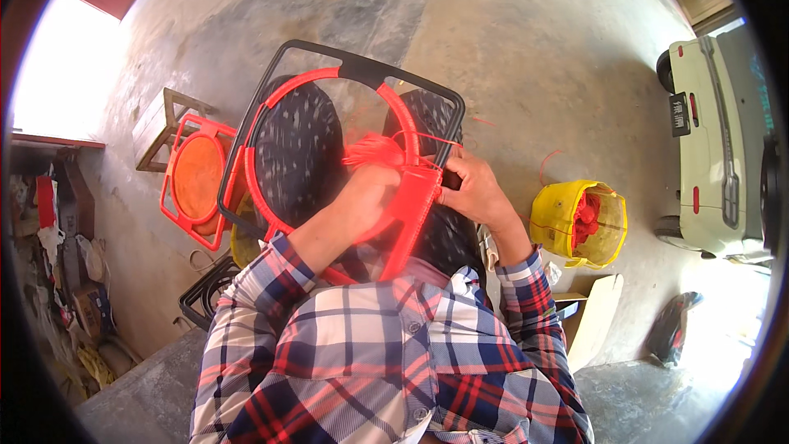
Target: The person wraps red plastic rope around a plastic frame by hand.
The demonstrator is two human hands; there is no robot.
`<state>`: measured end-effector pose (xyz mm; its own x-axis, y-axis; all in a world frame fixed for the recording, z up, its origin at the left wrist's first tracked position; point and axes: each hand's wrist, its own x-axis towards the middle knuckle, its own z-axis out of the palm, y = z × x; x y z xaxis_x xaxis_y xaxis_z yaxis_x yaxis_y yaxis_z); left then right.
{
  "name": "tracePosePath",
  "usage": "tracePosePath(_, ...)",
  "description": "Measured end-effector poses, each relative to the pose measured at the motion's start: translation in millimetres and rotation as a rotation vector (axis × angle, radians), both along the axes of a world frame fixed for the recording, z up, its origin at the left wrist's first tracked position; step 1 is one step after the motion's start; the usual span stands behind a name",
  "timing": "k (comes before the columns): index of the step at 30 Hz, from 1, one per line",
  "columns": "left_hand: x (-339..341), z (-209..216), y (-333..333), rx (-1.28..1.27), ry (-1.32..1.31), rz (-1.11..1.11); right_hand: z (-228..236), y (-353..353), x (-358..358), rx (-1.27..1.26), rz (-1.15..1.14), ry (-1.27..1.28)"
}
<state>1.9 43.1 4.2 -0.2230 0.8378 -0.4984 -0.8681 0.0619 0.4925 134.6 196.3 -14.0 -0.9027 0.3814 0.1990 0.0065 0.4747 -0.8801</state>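
Observation:
Across my lap rests a black rectangular frame (289, 43) with a ring inside it. Red cord (256, 191) is wrapped around much of the ring and along the near right side of the frame. My left hand (374, 195) is closed inside the ring, with a loose bundle of red cord (374, 150) sticking out above its fingers. At the frame's right edge, my right hand (475, 187) pinches beside the wrapped part, where a strand of the cord passes; its fingertips are partly hidden. The upper right bar of the frame remains bare black.
A red-wrapped frame (215, 126) leans near a wooden stool (154, 133) on the left. Right of my knees stands a yellow bucket (552, 218) with red cord inside. A cardboard box (598, 316) lies nearer me, and a pale vehicle (703, 148) is parked at far right.

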Motion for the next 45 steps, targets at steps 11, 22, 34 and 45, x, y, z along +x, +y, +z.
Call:
tracePosePath(11, 2.5, -3.7, 1.5, 0.094, 0.045, -0.027, -19.3, -4.0, 24.0, -0.885, -0.024, 0.121)
tracePosePath(22, -0.7, -9.4, 2.7, 0.055, -0.083, -0.041, -34.6, 0.4, 29.1, -0.914, -0.096, 0.102)
tracePosePath(34, 3.4, 8.8, 4.1, 0.065, -0.052, 0.155, 26.0, 83.4, 134.6, -1.288, -0.108, 0.655)
tracePosePath(45, 6.2, -8.9, -0.5, 0.05, 0.185, 0.032, -17.8, -5.6, 24.2, -0.585, -0.249, -0.078)
